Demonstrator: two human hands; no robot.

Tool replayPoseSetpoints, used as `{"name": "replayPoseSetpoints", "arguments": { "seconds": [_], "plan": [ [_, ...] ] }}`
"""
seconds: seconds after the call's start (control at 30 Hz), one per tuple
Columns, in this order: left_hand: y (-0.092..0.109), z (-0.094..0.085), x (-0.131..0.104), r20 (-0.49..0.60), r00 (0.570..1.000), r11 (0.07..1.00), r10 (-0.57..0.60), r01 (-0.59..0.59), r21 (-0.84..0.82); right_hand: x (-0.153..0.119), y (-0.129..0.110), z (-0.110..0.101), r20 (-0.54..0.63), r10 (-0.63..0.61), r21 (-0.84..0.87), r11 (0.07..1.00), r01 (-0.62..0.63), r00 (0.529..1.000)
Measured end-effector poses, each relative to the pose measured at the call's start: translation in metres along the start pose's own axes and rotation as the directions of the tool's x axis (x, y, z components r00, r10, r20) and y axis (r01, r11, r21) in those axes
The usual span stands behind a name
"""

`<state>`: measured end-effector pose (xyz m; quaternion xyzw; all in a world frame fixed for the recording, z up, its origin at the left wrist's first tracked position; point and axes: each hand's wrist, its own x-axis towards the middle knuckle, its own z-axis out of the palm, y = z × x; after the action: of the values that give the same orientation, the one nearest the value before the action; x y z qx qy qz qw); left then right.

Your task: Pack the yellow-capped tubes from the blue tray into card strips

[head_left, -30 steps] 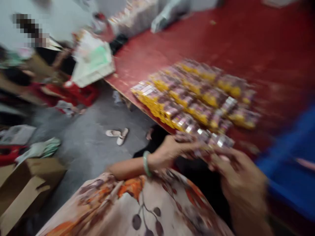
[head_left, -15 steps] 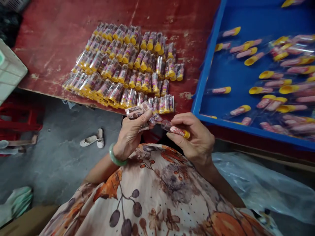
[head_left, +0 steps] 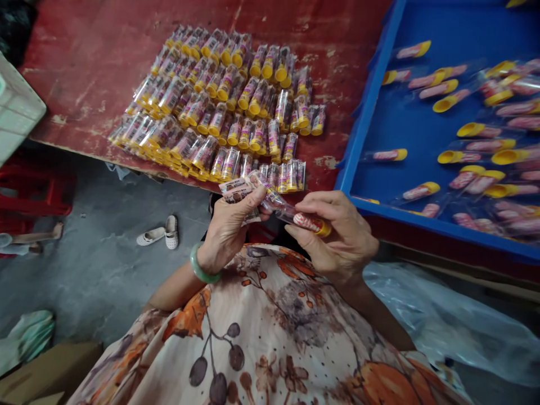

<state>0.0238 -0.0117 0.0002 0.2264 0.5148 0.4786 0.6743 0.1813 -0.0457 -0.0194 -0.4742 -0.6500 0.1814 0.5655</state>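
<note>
My left hand, with a green bangle at the wrist, is closed on several printed wrappers held between thumb and fingers. My right hand grips a clear tube with a yellow base and red-and-white contents. The tube lies nearly level, its clear end pointing left and meeting a wrapper at my left fingertips. Just beyond my hands, wrapped tubes with yellow bases stand in packed rows on the red table.
At the right, a blue tray holds many loose yellow-ended tubes. A white crate is at the left edge. White shoes lie on the floor, and clear plastic sheeting hangs at the lower right.
The clear end of the tube has moved closer to the wrapper at my left fingertips and now seems to overlap it. The whole view has shifted slightly.
</note>
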Motion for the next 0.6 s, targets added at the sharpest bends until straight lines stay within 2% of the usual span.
{"name": "replayPoseSetpoints", "arguments": {
  "seconds": [0.17, 0.3, 0.5, 0.6],
  "plan": [
    [0.0, -0.001, -0.009, 0.033, 0.999, 0.999, -0.028, 0.029, -0.023, -0.004, 0.002, 0.006, 0.002, -0.148, -0.138, 0.98, 0.147, 0.989],
    [0.0, -0.006, -0.011, 0.045, 0.999, 0.999, 0.006, -0.004, -0.048, -0.005, 0.005, 0.01, 0.013, -0.213, -0.139, 0.967, 0.213, 0.977],
    [-0.004, -0.014, -0.018, 0.015, 0.999, 0.995, -0.04, 0.041, -0.089, -0.002, -0.002, 0.015, 0.14, -0.404, -0.245, 0.871, 0.427, 0.904],
    [-0.01, -0.018, -0.023, 0.042, 0.997, 0.984, -0.071, 0.077, -0.16, -0.003, 0.002, 0.015, 0.138, -0.372, -0.164, 0.905, 0.392, 0.918]
  ]
}}
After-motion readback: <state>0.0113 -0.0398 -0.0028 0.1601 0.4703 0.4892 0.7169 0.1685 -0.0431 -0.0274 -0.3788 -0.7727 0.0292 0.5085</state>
